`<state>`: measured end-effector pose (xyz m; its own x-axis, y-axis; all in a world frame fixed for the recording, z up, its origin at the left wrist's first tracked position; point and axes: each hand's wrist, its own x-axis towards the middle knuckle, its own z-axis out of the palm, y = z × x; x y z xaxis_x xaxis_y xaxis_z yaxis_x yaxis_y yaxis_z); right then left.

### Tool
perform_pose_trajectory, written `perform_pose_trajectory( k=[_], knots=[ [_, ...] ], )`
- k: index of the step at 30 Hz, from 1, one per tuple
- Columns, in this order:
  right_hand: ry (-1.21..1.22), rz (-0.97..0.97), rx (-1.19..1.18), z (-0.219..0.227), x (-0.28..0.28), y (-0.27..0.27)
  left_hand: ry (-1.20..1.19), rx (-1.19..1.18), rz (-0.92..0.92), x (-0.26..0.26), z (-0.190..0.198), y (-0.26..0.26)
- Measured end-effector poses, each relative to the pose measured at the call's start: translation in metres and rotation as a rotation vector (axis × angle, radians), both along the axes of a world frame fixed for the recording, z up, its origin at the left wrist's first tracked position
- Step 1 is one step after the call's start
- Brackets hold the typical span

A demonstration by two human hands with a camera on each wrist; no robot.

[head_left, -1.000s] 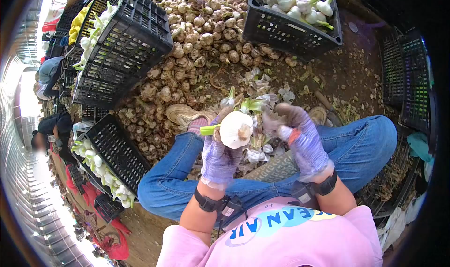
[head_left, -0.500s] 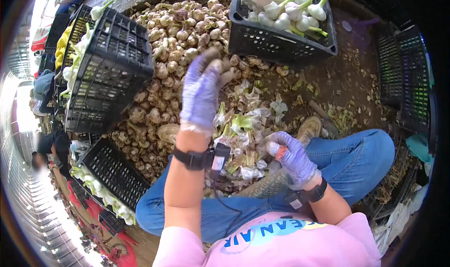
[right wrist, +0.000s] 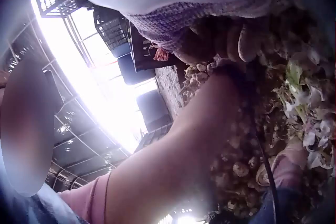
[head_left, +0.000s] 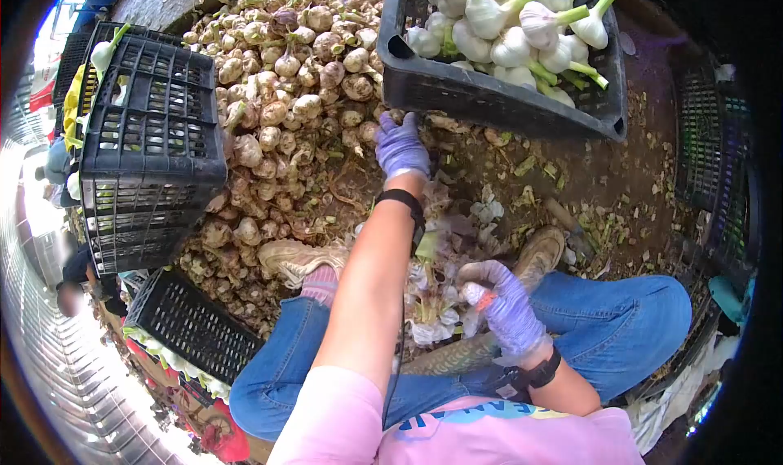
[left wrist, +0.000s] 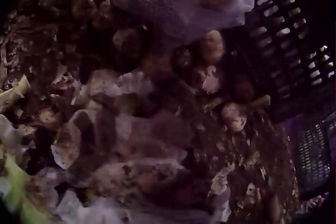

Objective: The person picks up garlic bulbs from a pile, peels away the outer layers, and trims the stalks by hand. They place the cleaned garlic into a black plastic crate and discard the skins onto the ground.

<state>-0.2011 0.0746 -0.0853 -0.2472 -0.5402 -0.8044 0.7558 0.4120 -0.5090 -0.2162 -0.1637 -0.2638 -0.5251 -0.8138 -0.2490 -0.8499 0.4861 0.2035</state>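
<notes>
My left hand (head_left: 400, 144), in a purple glove, reaches forward with fairly straight fingers onto a heap of dirty unpeeled garlic bulbs (head_left: 285, 98), just below the front wall of a black crate (head_left: 489, 98) holding clean white bulbs (head_left: 522, 24). In the left wrist view the glove (left wrist: 157, 3) hangs over dim bulbs (left wrist: 231, 116). My right hand (head_left: 499, 298), also gloved, stays near my knee with its fingers curled round a small orange tool (head_left: 487, 299). In the right wrist view those curled fingers (right wrist: 210, 40) show above my outstretched left forearm (right wrist: 199, 129).
A tall black crate (head_left: 147, 147) stands at the left and a lower one (head_left: 188, 326) with white bulbs sits by my left leg. Peelings and green stalks (head_left: 432, 302) lie between my shoes (head_left: 285, 257). More black crates (head_left: 710, 139) stand at the right.
A second ago my left hand held a peeled white bulb in front of me. It then rose toward the far crate without the bulb, and now stretches down to the unpeeled heap.
</notes>
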Motion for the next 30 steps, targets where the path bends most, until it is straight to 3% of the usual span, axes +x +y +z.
perform_pose_trajectory(
  k=[1,3,4,5,8,9,10,15,17,19,20,22,25,29,30],
  knots=[
    [-0.05,-0.047,0.001,0.002,-0.001,0.0,-0.001,-0.004,-0.002,0.012,-0.005,-0.002],
    [-0.024,-0.04,-0.029,0.005,0.001,0.002,0.24,-0.038,-0.011,0.044,0.001,0.002],
    [-0.001,-0.027,-0.03,0.006,0.004,0.003,0.378,0.06,0.023,0.06,0.011,0.006],
    [0.022,-0.012,-0.03,0.008,0.006,0.003,0.375,0.174,0.187,0.072,0.032,0.015],
    [0.13,0.065,-0.119,0.008,0.018,0.008,0.492,0.541,0.225,0.133,0.048,0.018],
    [0.225,0.1,-0.2,0.007,0.024,0.011,0.6,0.715,0.222,0.139,0.075,0.026],
    [0.259,0.114,-0.212,0.015,0.027,0.01,0.6,0.833,0.337,0.148,0.104,0.046],
    [0.244,0.053,-0.325,0.024,0.044,0.018,0.797,1.042,0.209,0.188,0.192,0.111],
    [0.242,0.019,-0.36,0.033,0.051,0.019,0.806,0.901,0.076,0.195,0.225,0.13],
    [0.105,-0.024,-0.303,0.047,0.059,0.022,0.797,0.826,0.12,0.2,0.254,0.142],
    [0.19,0.023,-0.372,0.05,0.062,0.024,0.804,0.824,0.123,0.207,0.254,0.146],
    [0.367,0.041,-0.52,0.059,0.07,0.026,0.774,0.656,-0.045,0.219,0.252,0.151],
    [0.262,0.053,-0.494,0.068,0.074,0.025,0.759,0.61,-0.07,0.224,0.266,0.158],
    [0.201,0.045,-0.452,0.08,0.077,0.025,0.866,0.387,-0.298,0.226,0.27,0.161],
    [0.209,0.062,-0.425,0.082,0.077,0.025,0.856,0.425,-0.277,0.227,0.271,0.161]
  ],
)
